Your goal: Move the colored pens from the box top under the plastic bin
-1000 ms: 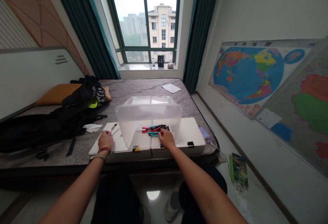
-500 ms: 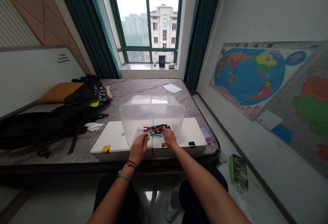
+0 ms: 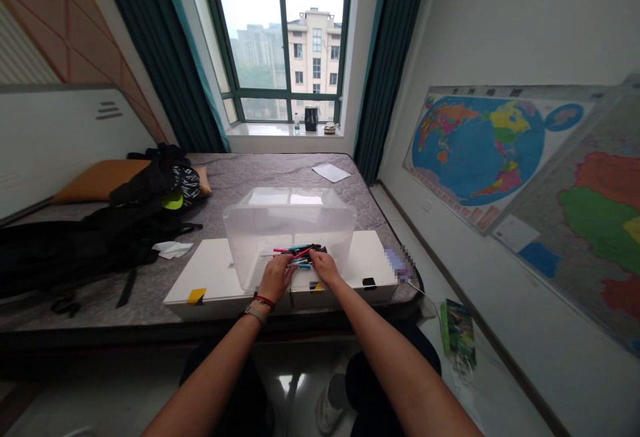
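A translucent plastic bin (image 3: 250,240) lies on its side, its opening towards me. In and before that opening is a loose pile of pens (image 3: 299,249) in red, teal, black and white. My left hand (image 3: 275,278) is at the pile's left side, fingers closed around a pen. At the right side of the pile, my right hand (image 3: 325,268) has thumb and fingers pinched at the end of a pen. A red pen slants between the two hands. Fingertips of both hands are partly hidden among the pens.
White boxes (image 3: 197,270) with yellow and black tabs stand under the bin on a grey mattress (image 3: 240,167). Black bags and clothes (image 3: 95,237) lie left, beside a crumpled tissue (image 3: 171,249). A paper sheet (image 3: 331,172) lies behind. A blurred device (image 3: 400,262) with a cable is right.
My left hand has moved in against the pile, and the white pen it held out has lowered among the others. My right hand stays at the pens. The view has shifted slightly.
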